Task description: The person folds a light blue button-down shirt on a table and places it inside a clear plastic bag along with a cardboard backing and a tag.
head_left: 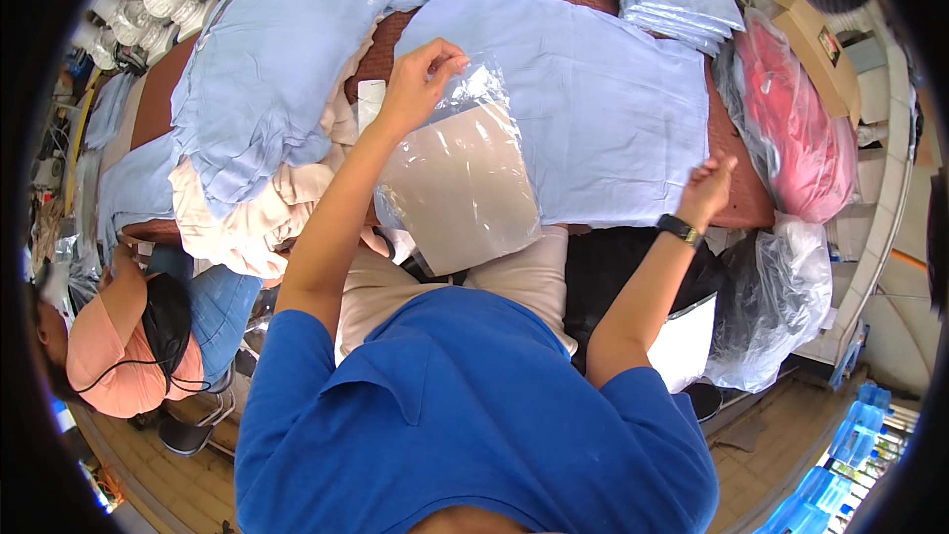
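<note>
My left hand [420, 79] pinches the top edge of a clear plastic bag [460, 173] with a grey cardboard sheet inside, holding it up in front of me. A light blue shirt [583, 109] lies spread flat on the brown table [736, 193]. My right hand [710, 188], with a dark watch on the wrist, rests at the shirt's near right edge with fingers loosely curled and nothing in them.
A heap of light blue and cream garments [267, 109] fills the table's left. Folded, bagged blue shirts [682, 0] are stacked at the far right, by a clear bag of red cloth [791, 129]. A person in an orange top [119, 346] sits at my left.
</note>
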Demonstrator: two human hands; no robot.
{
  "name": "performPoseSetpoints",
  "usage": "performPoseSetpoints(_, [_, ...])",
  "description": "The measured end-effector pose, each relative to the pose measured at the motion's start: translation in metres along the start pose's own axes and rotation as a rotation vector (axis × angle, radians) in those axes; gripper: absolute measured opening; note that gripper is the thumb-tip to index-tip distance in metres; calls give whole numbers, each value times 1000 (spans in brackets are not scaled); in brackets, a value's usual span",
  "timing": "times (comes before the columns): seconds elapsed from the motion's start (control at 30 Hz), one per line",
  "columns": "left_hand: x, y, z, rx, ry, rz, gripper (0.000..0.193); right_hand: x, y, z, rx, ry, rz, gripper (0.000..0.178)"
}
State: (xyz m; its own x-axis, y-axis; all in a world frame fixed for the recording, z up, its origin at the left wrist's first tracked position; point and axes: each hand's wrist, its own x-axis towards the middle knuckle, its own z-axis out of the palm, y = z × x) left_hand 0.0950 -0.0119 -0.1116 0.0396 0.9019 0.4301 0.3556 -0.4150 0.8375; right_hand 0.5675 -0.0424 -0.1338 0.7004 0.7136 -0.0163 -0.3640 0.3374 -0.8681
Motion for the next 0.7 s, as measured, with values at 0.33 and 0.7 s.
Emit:
performPoseSetpoints(0.33, [6,21,5,22,-48,-15,16,-171,96,161,-412,-1103,300,32])
performPoseSetpoints(0.7, [-20,37,-9,461,-29,468,27,-189,100,184,-280,-1039,189,21])
